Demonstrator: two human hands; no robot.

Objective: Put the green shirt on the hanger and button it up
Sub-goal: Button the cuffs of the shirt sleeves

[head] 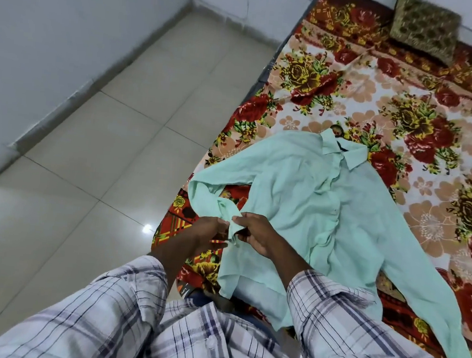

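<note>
The pale green shirt (327,205) lies flat, front up, on the flowered bed, collar pointing away from me. A dark hanger hook (338,130) pokes out at the collar; the rest of the hanger is hidden inside the shirt. One sleeve bends back toward me on the left. My left hand (209,229) and my right hand (258,234) both pinch the cuff (232,227) of that sleeve, fingertips almost touching. The other sleeve stretches down the right side to the frame's lower right.
The bed's flowered cover (408,109) fills the right half; its left edge drops to a tiled floor (102,151). A patterned cushion (425,26) sits at the far end of the bed. White walls run along the left.
</note>
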